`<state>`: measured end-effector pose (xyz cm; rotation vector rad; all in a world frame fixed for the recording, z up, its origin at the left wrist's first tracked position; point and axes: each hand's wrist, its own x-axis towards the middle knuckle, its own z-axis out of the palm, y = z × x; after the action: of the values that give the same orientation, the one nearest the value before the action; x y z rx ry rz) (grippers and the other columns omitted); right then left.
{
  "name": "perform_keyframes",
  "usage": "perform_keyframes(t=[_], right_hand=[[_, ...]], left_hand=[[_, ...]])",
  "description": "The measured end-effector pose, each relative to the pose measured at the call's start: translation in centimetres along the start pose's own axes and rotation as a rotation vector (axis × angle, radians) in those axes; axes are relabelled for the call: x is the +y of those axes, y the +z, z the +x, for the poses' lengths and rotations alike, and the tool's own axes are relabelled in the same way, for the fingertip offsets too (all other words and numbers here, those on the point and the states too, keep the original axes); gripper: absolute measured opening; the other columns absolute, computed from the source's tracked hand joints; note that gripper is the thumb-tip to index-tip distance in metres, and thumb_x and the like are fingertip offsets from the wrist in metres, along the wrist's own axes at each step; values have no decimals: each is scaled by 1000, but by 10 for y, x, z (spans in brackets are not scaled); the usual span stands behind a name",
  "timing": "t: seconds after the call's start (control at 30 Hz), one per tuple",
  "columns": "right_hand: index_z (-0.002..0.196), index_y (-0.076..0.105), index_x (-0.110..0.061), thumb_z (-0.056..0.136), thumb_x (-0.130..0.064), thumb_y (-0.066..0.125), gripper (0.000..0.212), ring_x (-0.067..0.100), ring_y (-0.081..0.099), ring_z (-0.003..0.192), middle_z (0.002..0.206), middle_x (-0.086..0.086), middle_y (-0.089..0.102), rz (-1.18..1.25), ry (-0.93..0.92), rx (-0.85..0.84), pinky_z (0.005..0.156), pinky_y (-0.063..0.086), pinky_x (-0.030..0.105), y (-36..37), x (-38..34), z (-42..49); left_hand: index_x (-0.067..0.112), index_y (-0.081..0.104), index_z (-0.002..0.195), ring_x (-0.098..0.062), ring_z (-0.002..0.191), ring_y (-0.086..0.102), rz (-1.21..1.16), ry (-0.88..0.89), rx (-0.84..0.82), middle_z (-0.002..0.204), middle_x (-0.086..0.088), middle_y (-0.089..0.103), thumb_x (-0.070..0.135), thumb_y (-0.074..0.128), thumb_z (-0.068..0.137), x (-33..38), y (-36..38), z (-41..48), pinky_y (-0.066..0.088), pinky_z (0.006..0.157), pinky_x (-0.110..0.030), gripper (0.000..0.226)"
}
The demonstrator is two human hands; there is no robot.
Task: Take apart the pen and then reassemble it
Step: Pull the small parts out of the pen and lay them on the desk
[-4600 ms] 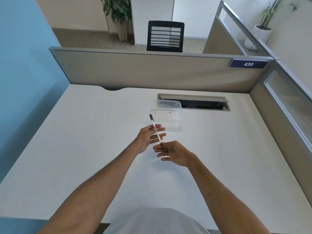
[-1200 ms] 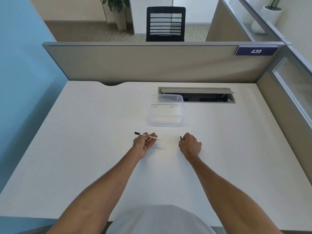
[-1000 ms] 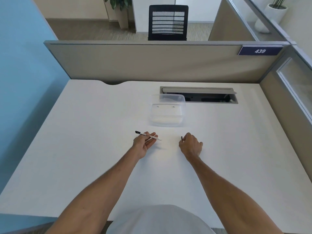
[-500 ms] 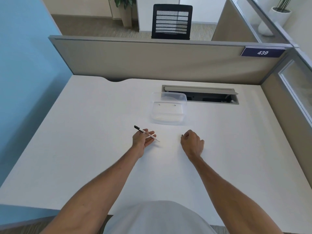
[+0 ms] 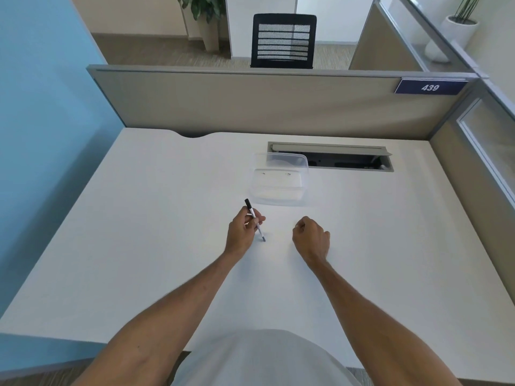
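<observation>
Over the white desk (image 5: pixel 139 246), the left hand (image 5: pixel 242 232) pinches one pen (image 5: pixel 254 219), its grey tip angled down toward the person, black end pointing away. The right hand (image 5: pixel 311 238) is fisted; contents possibly hidden. Beyond sits one clear container (image 5: pixel 278 181).
</observation>
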<state>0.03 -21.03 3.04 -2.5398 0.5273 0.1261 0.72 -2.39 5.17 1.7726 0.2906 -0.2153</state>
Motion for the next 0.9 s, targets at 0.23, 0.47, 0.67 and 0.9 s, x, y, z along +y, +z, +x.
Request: perform_keyframes(t=[0.23, 0.47, 0.67, 0.9], right_hand=[[106, 70, -10, 101, -7, 47, 24, 30, 71, 101, 108, 1, 78, 8, -5, -8, 107, 46, 44, -2, 1, 1], [108, 70, -9, 102, -8, 49, 22, 30, 71, 103, 108, 1, 78, 22, -33, -16, 107, 45, 44, 0, -9, 4], [108, 70, -8, 102, -8, 50, 21, 31, 71, 103, 109, 2, 78, 11, -62, -34, 107, 45, 44, 4, -19, 6], [110, 72, -10, 102, -9, 50, 23, 31, 72, 106, 111, 2, 80, -27, -98, -115, 106, 50, 43, 12, -35, 7]], left_hand=[[-9, 62, 125, -39, 121, 78, 24, 19, 29, 122, -28, 78, -2, 53, 111, 10, -6, 5, 61, 110, -53, 18], [-9, 61, 130, -46, 122, 76, -66, 17, 70, 122, -35, 76, -3, 54, 109, 32, -27, 26, 61, 111, -50, 24], [-10, 59, 132, -48, 124, 75, -150, 14, 94, 125, -37, 74, -3, 52, 109, 47, -41, 46, 58, 114, -54, 25], [-10, 57, 139, -52, 129, 71, -308, -120, 143, 134, -38, 70, 0, 49, 111, 38, -46, 60, 55, 117, -57, 31]])
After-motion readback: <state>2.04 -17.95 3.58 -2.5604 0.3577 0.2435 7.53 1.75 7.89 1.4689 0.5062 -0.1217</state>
